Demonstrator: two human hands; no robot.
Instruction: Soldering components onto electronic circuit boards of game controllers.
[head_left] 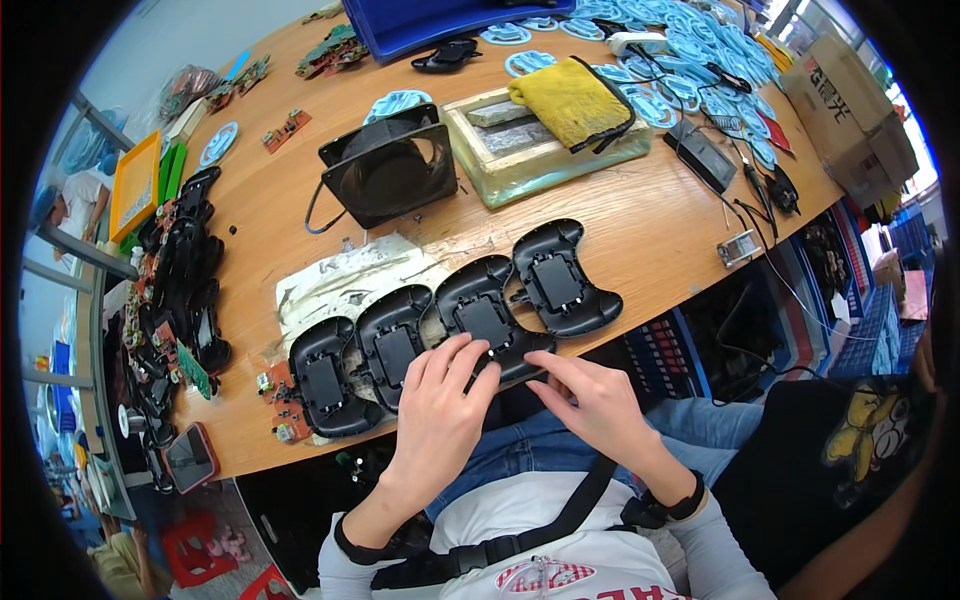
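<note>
Four black game controller shells stand side by side in a slanted row along the table's near edge. My left hand (440, 405) lies over the near part of the third game controller shell (483, 318), its fingers bent onto the top and gripping the near edge. At that shell's near right grip, my right hand (595, 402) has index finger and thumb closed on the edge; the other fingers are curled. To the left are the second shell (395, 345) and the leftmost shell (325, 385). The rightmost shell (560, 280) lies untouched. My fingers hide part of the held shell.
Behind the row stand a black fan (390, 165) and a pale box (550, 150) with a yellow cloth (575, 100). Circuit boards (285, 400), a phone (190, 457) and black shells (190, 270) lie left. Light blue parts (690, 60) pile up beside a cardboard box (845, 110).
</note>
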